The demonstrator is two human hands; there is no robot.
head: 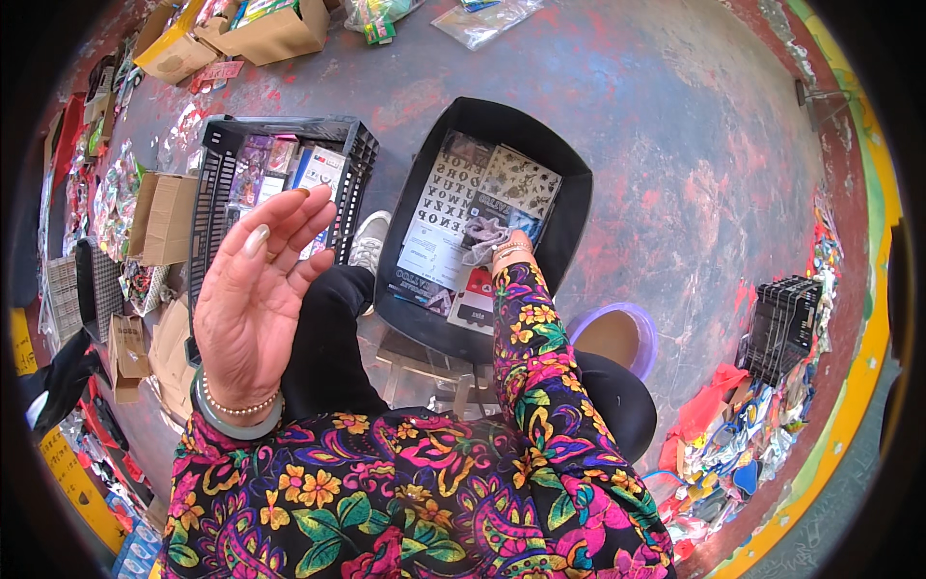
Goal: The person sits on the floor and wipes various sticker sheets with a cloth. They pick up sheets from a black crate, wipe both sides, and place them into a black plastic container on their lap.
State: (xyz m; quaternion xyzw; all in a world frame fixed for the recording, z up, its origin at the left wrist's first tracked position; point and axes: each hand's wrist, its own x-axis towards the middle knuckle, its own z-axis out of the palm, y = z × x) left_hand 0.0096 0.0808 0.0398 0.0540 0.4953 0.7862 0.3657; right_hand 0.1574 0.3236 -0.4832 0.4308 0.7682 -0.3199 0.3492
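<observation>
My left hand [257, 289] is raised in front of me with its palm turned and fingers apart, nothing in it. A beaded bracelet and a pale bangle circle that wrist. My right hand [519, 243] reaches into a black plastic bin [571, 239], gripping a crumpled grey cloth [487, 239]; most of its fingers are hidden. Under the cloth lie flat temporary tattoo sheets and packs: a white letter sheet [443, 189], a sheet with dark floral patterns [522, 177] and a red and white card [475, 295].
A black slatted crate [289, 124] of packaged goods stands left of the bin. A purple-rimmed tub [647, 326] sits beside my right knee. Cardboard boxes [278, 32] are at the top left. Another black crate [785, 326] and mixed loose items [731, 463] lie at right.
</observation>
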